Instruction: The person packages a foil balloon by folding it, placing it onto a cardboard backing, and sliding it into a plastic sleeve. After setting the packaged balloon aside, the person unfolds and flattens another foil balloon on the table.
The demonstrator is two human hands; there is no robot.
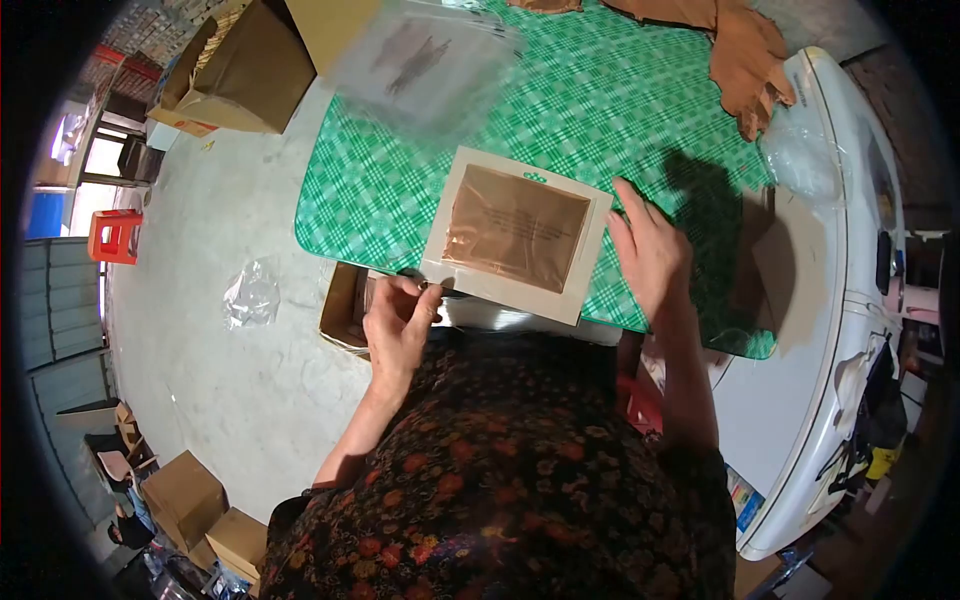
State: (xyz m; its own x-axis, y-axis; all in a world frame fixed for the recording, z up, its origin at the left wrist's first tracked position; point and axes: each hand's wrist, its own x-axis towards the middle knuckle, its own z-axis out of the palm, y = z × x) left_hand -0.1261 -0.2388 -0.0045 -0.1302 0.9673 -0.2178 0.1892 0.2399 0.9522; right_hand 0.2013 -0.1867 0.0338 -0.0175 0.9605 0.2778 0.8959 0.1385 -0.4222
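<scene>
A beige card (575, 300) lies tilted over the near edge of the green checked tablecloth. Its middle is a shiny copper-coloured panel (515, 225) with small print too fine to read, and a green mark sits near its top edge. My left hand (398, 325) is closed, thumb and fingers pinched at the card's lower left corner. My right hand (650, 248) is open beside the card's right edge, its fingers stretched out and the fingertips at or very near that edge.
Clear plastic bags (425, 65) are stacked at the table's far left. Brown pieces (745, 70) lie at the far right, near a white appliance (835, 250). An open carton (342, 318) stands below the table edge. A crumpled plastic bag (251, 295) and a red stool (115, 236) are on the floor.
</scene>
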